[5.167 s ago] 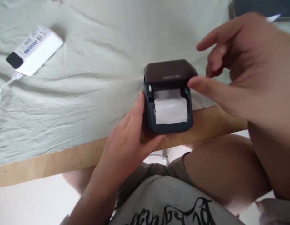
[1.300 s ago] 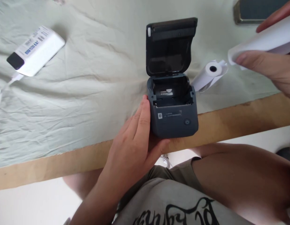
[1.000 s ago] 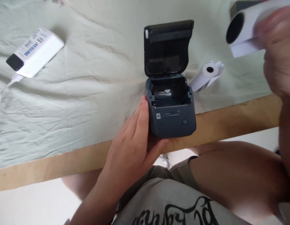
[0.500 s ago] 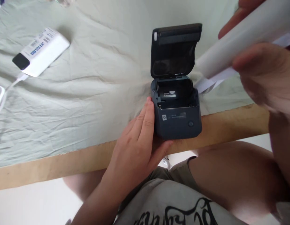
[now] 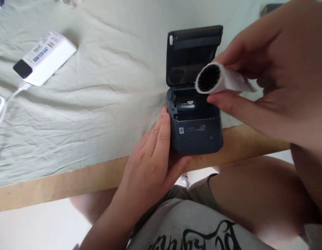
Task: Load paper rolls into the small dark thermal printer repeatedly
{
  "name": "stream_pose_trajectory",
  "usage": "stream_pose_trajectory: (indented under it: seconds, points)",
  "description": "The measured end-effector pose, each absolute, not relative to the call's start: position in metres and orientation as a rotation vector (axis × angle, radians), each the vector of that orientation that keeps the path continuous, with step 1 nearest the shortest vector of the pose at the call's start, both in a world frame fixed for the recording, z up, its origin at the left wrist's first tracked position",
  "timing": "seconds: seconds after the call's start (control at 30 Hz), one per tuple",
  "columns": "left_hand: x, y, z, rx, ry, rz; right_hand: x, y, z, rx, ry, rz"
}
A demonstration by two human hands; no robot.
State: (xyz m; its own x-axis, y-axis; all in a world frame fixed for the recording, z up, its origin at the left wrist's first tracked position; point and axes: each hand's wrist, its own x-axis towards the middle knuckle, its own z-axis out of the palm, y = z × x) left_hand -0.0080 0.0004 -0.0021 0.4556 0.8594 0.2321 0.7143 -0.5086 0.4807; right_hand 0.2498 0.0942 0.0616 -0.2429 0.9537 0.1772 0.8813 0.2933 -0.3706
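Observation:
A small dark grey printer [image 5: 195,135] stands at the table's near edge, its lid [image 5: 193,52] flipped up and its paper bay bare. My left hand [image 5: 153,156] grips the printer's left side and front corner, fingers closed against it. My right hand [image 5: 270,69] hovers just above the open bay. It pinches a white paper roll [image 5: 215,79] between thumb and fingers, and the roll's dark hollow end faces me.
A pale green cloth [image 5: 98,86] covers the wooden table [image 5: 59,180]. A white power bank [image 5: 43,57] with a white cable [image 5: 2,106] lies at far left. A dark flat object [image 5: 267,8] peeks out at the top right. My knees are below the edge.
Five seconds ago the printer held paper with its lid half down; now it is open and bare. My right hand has brought a white roll down from the upper right to just over the bay.

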Motion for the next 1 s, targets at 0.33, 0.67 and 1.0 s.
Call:
stream_pose_trajectory:
  seconds: [0.33, 0.67, 1.0]
  points:
    - [-0.009, -0.001, -0.002, 2.4, 1.324, 0.679, 0.24, 0.094, 0.059, -1.231, -2.427, 0.064]
    - [-0.008, -0.002, -0.004, 2.404, 1.342, 0.698, 0.228, 0.101, 0.053, -1.157, -2.407, 0.235]
    - [-0.009, -0.001, -0.007, 2.409, 1.326, 0.709, 0.23, 0.099, 0.054, -1.257, -2.44, 0.148]
